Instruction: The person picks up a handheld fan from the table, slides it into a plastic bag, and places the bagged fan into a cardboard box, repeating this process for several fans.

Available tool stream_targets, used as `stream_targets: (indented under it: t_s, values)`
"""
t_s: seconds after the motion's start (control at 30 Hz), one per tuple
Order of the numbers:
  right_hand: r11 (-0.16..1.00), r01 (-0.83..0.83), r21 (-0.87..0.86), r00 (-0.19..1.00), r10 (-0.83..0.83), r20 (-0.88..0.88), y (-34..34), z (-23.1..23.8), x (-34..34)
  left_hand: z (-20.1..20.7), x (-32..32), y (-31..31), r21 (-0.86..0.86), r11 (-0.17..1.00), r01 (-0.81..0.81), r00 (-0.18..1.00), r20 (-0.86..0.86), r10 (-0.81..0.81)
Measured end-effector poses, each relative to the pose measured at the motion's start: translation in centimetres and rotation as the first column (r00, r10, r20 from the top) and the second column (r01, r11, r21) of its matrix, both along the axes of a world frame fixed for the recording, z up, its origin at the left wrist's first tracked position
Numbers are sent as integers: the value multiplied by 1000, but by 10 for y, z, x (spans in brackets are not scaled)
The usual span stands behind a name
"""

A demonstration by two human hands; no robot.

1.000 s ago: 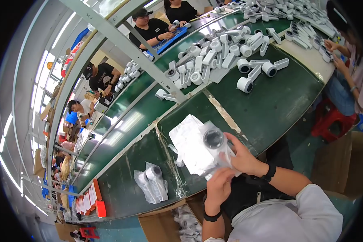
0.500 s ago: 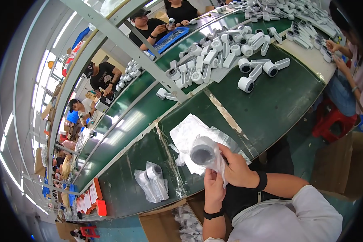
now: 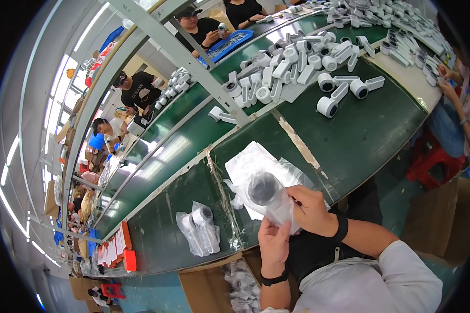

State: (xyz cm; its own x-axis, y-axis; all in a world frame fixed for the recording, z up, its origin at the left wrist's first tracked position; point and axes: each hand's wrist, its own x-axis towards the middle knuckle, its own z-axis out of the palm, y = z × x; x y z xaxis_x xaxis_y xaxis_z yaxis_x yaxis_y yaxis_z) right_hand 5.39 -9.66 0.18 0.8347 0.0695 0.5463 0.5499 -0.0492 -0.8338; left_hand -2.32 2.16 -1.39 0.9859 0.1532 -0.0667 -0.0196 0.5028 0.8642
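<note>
My left hand [image 3: 274,242] and my right hand [image 3: 312,209] both grip a white handheld device [image 3: 263,189] with a round, dark-grey head, in a clear plastic bag [image 3: 281,211]. The left fingers close around the lower, handle end, while the right thumb and fingers pinch the bag beside the head. Under the device lies a stack of flat clear bags [image 3: 245,161] on the green table. Further left, two bagged devices [image 3: 199,228] lie side by side. What the bag covers of the handle is partly hidden by my fingers.
Loose white devices [image 3: 292,62] form a big heap at the back; 3 more [image 3: 327,106] lie nearer. A cardboard box [image 3: 209,284] with bagged devices stands below the table's front edge. A metal post [image 3: 193,65] rises at centre-left. Co-workers sit across and at right, near a red stool [image 3: 436,161].
My left hand has shifted slightly left and now closes higher around the bagged device. The right hand stays on the bag. The view has turned a little.
</note>
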Motion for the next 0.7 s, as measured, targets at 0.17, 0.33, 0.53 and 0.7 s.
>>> stream_targets:
  t_s: [0.17,0.33,0.53,0.7]
  values:
    - [996,62,-61,997,-59,55,-2,6,0,-6,0,9,-79,997,1,1000,-10,-2]
    - [970,90,-227,980,-46,195,-9,13,4,9,-7,22,-266,960,-91,990,80,116]
    - [866,-198,-459,952,281,119,-20,-2,-13,13,-29,62,-116,938,-326,929,147,341]
    - [842,-319,-436,946,307,-99,-61,3,-1,24,-75,139,462,357,-812,510,266,818]
